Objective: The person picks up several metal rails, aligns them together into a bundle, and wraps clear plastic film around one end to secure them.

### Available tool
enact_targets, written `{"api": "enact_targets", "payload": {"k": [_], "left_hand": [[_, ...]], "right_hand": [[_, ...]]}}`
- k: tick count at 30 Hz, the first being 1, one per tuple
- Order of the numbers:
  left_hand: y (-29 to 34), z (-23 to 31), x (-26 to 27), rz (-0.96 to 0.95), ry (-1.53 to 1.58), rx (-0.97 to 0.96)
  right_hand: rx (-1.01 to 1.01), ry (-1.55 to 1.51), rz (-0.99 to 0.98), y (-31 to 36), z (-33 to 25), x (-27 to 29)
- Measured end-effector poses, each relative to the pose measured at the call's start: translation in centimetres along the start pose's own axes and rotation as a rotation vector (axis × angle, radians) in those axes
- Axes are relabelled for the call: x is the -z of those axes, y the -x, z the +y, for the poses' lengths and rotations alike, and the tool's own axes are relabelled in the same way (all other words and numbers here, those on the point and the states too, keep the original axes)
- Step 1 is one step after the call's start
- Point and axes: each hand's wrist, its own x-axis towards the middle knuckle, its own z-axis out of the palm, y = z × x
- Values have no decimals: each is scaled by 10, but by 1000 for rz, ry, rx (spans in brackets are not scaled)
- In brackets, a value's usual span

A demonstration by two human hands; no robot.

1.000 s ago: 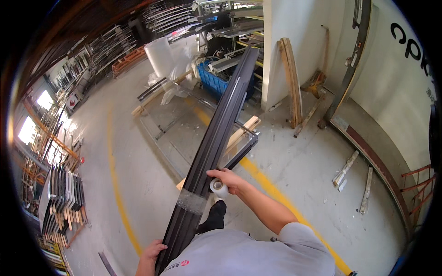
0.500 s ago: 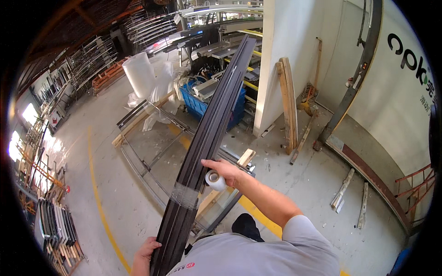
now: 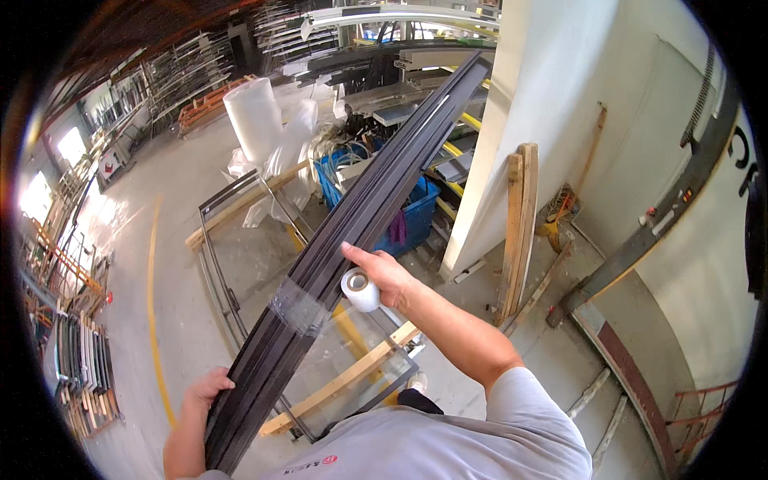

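A long bundle of dark metal profiles (image 3: 364,188) runs diagonally from in front of my body to the far right, held up off the floor. A band of clear stretch film (image 3: 299,307) wraps it near the middle. My left hand (image 3: 210,386) grips the bundle's left edge near its close end, fingers curled over it. My right hand (image 3: 382,274) is closed at the bundle's right edge, thumb on top and the other fingers mostly hidden. A small white roll of stretch film (image 3: 360,290) sits against this hand, its hollow core showing.
Below lie a glazed metal frame (image 3: 210,256) and wooden battens (image 3: 352,382). A blue crate (image 3: 418,212) and a big plastic-wrap roll (image 3: 253,120) stand beyond. To the right are a white wall end (image 3: 488,160), leaning planks (image 3: 516,232) and a broom (image 3: 554,232).
The bundle has swung, its far end moving right and its close end left, with both hands still on it. My view has turned, showing more of the floor frame.
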Motion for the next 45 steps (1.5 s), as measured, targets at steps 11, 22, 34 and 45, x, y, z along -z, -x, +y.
{"api": "enact_targets", "payload": {"k": [11, 22, 34, 45], "left_hand": [[-164, 87, 7, 76, -64, 69], [-226, 211, -35, -130, 34, 9], [-268, 253, 23, 196, -452, 1], [-250, 257, -45, 111, -341, 108]], "right_hand": [[-34, -89, 42, -99, -105, 106], [14, -29, 47, -146, -151, 149], [-40, -42, -53, -201, -193, 198], [-186, -132, -85, -189, -198, 203]]}}
